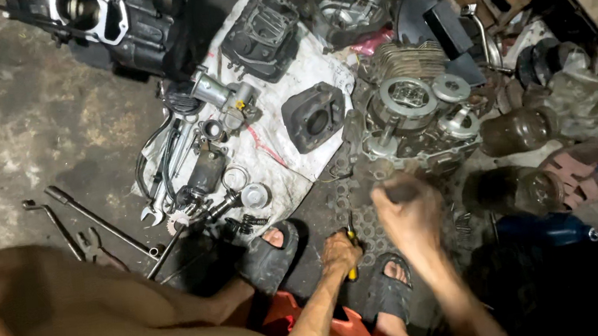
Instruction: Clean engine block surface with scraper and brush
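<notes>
Both hands are working low over the floor (2, 134), between the person's sandals. Left hand (340, 249) is gripping a yellow-handled tool (352, 256), fingers curled around it, probably keeping it ready. Right hand (408, 204) is closing into a fist just above, blurred, so I can't tell what it's pinching. Just beyond it an engine case (414, 121) is sitting open side up. Further left, small parts are lying on a white cloth (267, 149), likely keeping them off the grime.

Bare concrete floor (16, 125) open at left; engine block (414, 121), jars (516, 130), parts-strewn white cloth (275, 156) crowd centre and right.
</notes>
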